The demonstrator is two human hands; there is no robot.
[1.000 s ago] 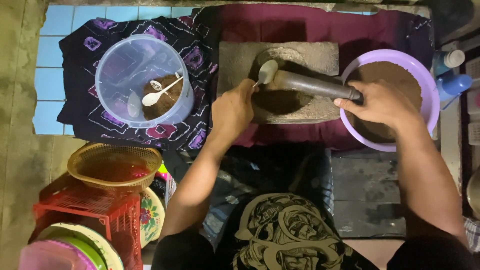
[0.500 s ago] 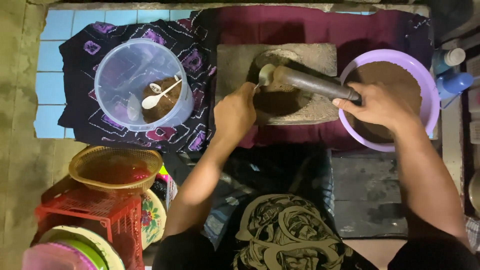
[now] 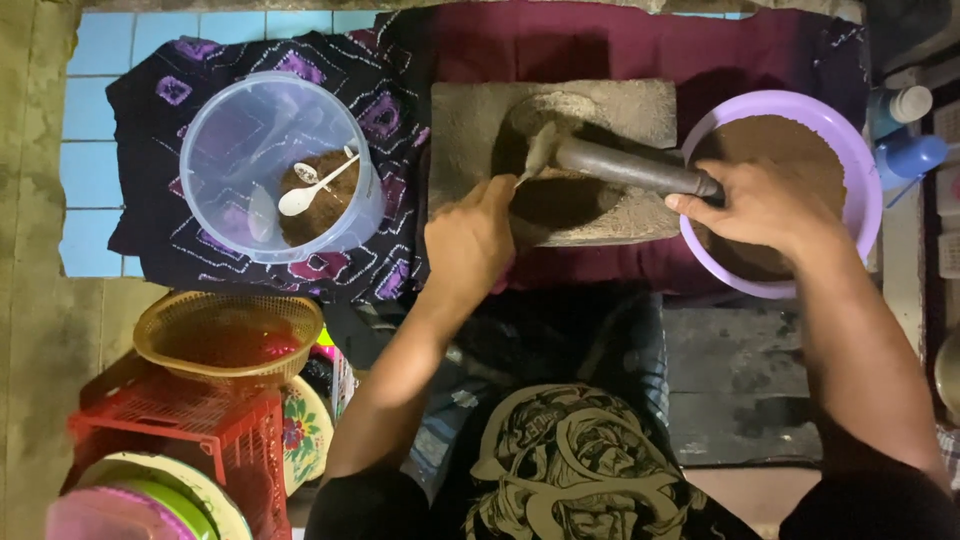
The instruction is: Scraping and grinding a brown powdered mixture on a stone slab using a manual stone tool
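Grey square stone mortar: sits on a maroon cloth near its far edge, hollow in shadow, contents unclear.
Hidden: the metal spoon's handle is buried in the left hand.
Surface: blue tiled floor, a patterned dark cloth at left.
Grip: left hand clenched on the spoon; right hand grasps the dark cylindrical stone pestle, over a purple plastic bowl of brown powder.

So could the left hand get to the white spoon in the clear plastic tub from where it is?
Probably yes. The left hand holds a metal spoon at the stone mortar; the clear tub is open-topped, with the white spoon uncovered and nothing between.
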